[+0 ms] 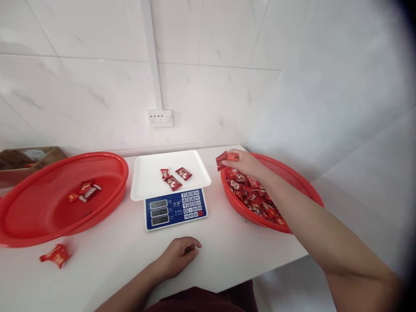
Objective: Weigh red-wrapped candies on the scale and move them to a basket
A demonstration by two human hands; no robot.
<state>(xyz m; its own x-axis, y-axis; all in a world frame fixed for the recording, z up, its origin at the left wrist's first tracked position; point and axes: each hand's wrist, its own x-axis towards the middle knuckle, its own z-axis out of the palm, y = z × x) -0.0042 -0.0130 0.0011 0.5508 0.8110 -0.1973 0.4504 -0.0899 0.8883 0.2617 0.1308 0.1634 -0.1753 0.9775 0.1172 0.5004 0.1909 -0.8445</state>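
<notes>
My right hand [242, 162] is pinched on a red wrapped candy [222, 160], held above the left rim of the right red basket [294, 175], which is full of several red candies [256, 195]. My left hand [178, 255] rests on the white table in front of the scale, fingers curled loosely with nothing seen in them. The blue-faced digital scale [175, 209] carries a white tray [146, 173] with three red candies [173, 177] on it.
A large red basket [110, 161] at the left holds a few candies [85, 191]. One loose candy [55, 255] lies on the table [123, 255] near it. A cardboard box [19, 160] stands at the far left. A wall socket [160, 118] sits above the scale. The table's right edge drops off beyond the right basket.
</notes>
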